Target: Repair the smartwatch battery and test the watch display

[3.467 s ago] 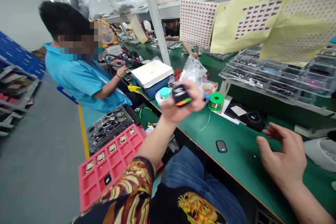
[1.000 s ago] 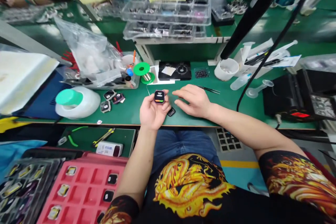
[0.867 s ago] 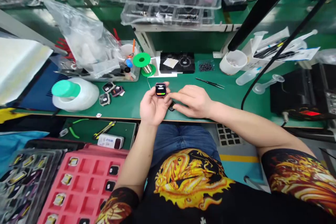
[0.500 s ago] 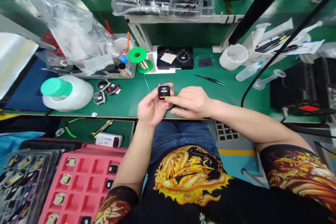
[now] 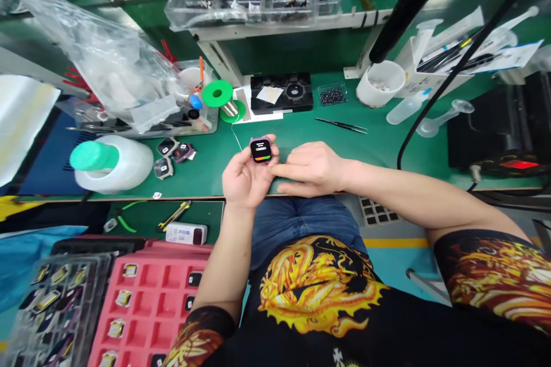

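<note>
My left hand (image 5: 241, 182) holds a small smartwatch (image 5: 260, 150) without a strap, its purple case between thumb and fingers. The lit screen faces up, with white text, a pale button and an orange-and-green bar along the bottom. My right hand (image 5: 316, 169) is just right of it, holding nothing. Its index finger points left, with the tip close below the watch's lower right corner; whether it touches my left fingers I cannot tell. Several loose watch cases (image 5: 164, 168) lie on the green bench to the left. Black tweezers (image 5: 341, 125) rest beyond my right hand.
A white bottle (image 5: 129, 164) with a green cap stands left. Behind the watch are a solder spool (image 5: 217, 93), a black tray (image 5: 282, 102) and a white cup (image 5: 380, 85). A black cable (image 5: 434, 100) crosses the right side. A pink foam tray (image 5: 148, 275) lies lower left.
My right index fingertip has come off the lower part of the watch screen and moved slightly down. More of the orange-and-green bar shows. The whole view has shifted a little.
</note>
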A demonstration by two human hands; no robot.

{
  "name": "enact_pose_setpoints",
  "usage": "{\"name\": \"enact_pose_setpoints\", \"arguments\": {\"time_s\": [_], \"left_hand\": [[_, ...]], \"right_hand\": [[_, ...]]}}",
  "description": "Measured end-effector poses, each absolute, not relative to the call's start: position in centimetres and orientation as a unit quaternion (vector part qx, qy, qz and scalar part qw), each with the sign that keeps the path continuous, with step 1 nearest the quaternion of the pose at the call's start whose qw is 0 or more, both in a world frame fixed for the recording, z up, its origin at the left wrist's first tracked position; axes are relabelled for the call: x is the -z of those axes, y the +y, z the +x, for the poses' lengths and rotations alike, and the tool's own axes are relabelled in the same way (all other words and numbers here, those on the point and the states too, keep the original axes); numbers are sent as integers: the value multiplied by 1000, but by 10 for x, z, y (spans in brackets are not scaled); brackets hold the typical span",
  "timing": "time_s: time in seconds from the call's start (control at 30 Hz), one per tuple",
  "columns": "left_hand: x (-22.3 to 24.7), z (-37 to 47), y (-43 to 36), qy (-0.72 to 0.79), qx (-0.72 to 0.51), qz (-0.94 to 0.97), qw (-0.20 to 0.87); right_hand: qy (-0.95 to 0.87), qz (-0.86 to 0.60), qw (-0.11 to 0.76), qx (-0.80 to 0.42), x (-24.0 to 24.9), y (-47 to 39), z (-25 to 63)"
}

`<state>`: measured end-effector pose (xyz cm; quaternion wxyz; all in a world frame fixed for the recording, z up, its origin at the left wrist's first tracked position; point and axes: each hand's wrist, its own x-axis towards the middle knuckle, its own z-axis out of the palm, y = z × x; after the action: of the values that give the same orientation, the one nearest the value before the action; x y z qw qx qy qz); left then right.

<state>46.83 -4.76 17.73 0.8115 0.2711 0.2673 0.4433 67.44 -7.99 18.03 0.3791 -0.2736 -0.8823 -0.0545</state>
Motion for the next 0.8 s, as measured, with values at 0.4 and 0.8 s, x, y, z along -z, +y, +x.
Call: {"name": "enact_pose_setpoints", "arguments": {"time_s": [0.4, 0.8], "left_hand": [[-184, 470, -48, 284, -422, 241, 827], [-183, 469, -47, 294, -406, 265, 824]], "right_hand": [[-872, -276, 401, 54, -185, -81, 674], [-854, -295, 427, 44, -183, -81, 673]]}}
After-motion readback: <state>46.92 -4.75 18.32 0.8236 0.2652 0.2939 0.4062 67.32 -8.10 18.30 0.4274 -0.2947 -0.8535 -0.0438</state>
